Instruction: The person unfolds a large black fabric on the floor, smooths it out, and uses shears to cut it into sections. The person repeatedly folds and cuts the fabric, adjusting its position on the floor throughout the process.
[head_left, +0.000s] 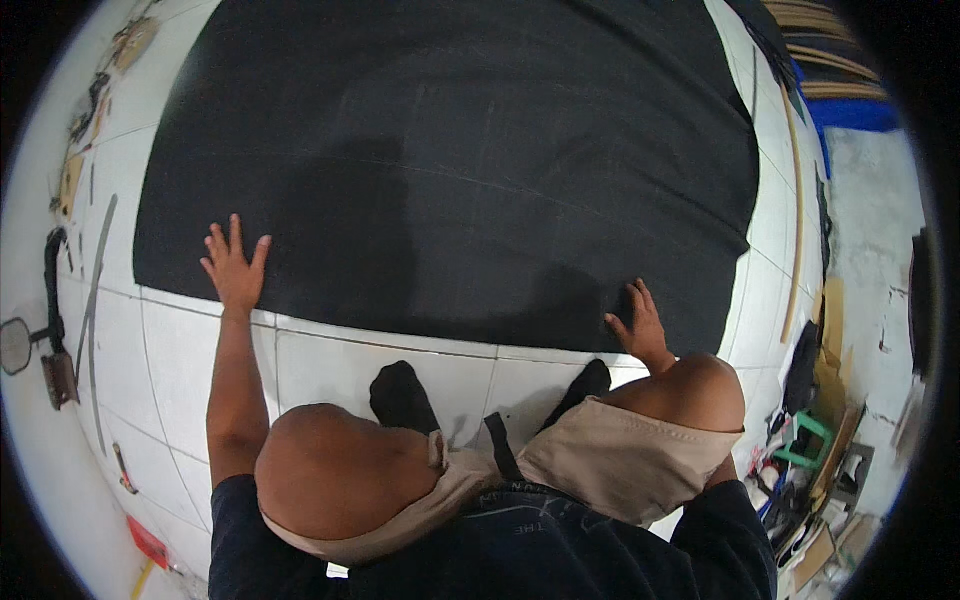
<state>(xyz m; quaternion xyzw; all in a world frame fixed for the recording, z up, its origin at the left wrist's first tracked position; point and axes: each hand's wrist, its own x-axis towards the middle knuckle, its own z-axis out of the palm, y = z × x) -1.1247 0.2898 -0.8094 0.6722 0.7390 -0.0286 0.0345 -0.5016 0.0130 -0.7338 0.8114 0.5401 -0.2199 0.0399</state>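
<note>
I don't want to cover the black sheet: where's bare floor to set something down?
White tiles show bare between the left forearm and the long grey strip, and between the socked feet, just short of the black sheet. Loose items crowd the lower right, around a green plastic frame.

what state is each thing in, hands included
black sheet: spread out, slightly rippled toward the right
left hand: spread open, palm down on the sheet
right hand: open, loosely curled, on the sheet by its near edge
dark socks: worn, one on each foot
beige shorts: worn, legs bent
</note>
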